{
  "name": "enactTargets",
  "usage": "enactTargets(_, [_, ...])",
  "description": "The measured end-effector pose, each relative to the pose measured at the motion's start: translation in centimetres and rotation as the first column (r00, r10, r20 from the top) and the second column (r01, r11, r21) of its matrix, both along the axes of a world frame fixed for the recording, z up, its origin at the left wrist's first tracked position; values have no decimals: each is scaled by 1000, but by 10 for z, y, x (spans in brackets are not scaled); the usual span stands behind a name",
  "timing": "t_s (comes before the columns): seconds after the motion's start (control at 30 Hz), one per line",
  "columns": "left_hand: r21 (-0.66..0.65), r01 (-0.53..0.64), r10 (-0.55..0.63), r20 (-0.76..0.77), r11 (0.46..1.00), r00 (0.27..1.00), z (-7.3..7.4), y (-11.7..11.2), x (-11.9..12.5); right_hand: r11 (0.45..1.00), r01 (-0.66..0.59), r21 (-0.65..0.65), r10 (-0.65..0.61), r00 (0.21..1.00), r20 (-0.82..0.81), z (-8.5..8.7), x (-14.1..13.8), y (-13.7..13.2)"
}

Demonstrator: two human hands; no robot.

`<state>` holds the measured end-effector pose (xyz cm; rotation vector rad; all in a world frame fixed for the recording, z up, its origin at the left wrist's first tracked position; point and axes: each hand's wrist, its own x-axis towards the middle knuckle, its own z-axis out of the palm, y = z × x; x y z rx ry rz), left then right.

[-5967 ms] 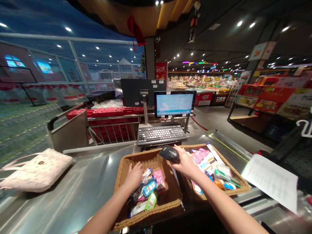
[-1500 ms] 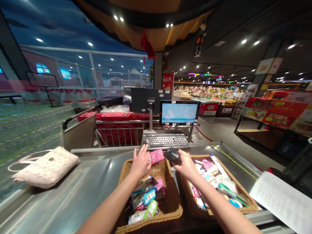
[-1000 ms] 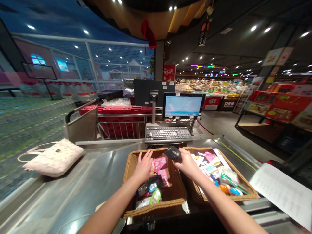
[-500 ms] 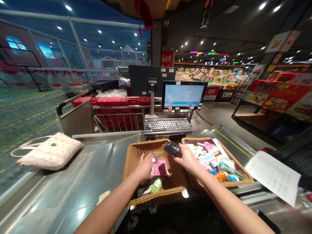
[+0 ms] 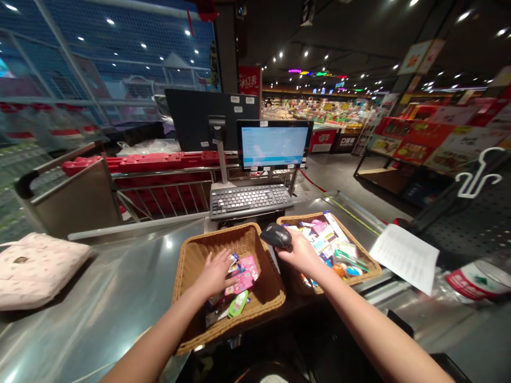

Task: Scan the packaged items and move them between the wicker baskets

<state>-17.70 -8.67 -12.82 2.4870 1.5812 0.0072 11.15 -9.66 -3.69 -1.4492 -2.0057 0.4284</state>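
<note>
My right hand [image 5: 299, 254] is wrapped round a black barcode scanner [image 5: 276, 236], held up between two wicker baskets with its head pointing left. My left hand [image 5: 214, 274] reaches into the left wicker basket [image 5: 180, 298], its fingers spread. Beside its fingertips lie pink packages [image 5: 244, 277], and a green item [image 5: 238, 304] rests nearer the basket's front. Other small items under my left hand are partly hidden. The right wicker basket [image 5: 377, 270] is full of small packaged goods [image 5: 331, 240], some of them behind my right hand.
A keyboard [image 5: 251, 201] and a lit screen [image 5: 275, 144] stand behind the baskets. On the metal counter [image 5: 136, 282], a pale handbag [image 5: 43, 268] lies at left. A printed sheet [image 5: 406, 256] and a bottle with a red and white label [image 5: 477, 279] are at right.
My view has turned to the right, so the counter and baskets appear further left. The fingers of my left hand have spread wider over the basket's contents. The scanner stays in my right hand.
</note>
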Motion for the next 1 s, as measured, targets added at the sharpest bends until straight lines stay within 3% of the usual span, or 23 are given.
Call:
enactTargets(0.1, [52,5,-7,44,999,999,16,10,13,999,2,39,-2,1000,-2,6,23,-1])
enactTargets(0.2, [125,43,-57,107,991,993,36,21,43,996,60,65,-60,998,-5,16,48,-3])
enactTargets(0.3, [163,131,-159,174,978,972,53,27,91,988,138,66,-138,990,-13,27,74,-3])
enactTargets(0.4, [174,242,-276,209,955,938,60,29,150,975,209,72,-209,978,4,36,102,0])
enactTargets(0.53, [186,340,-372,183,922,910,49,35,228,952,280,122,-282,960,-5,40,137,8])
enactTargets(0.67, [212,281,-313,137,936,940,31,47,284,944,301,132,-300,953,-27,39,160,14])
enactTargets(0.8, [248,246,-280,111,937,953,22,56,308,944,308,119,-307,951,-29,36,175,19])
enactTargets(1.0, [256,244,-269,70,935,961,14,62,317,952,289,103,-288,957,-30,30,191,30])
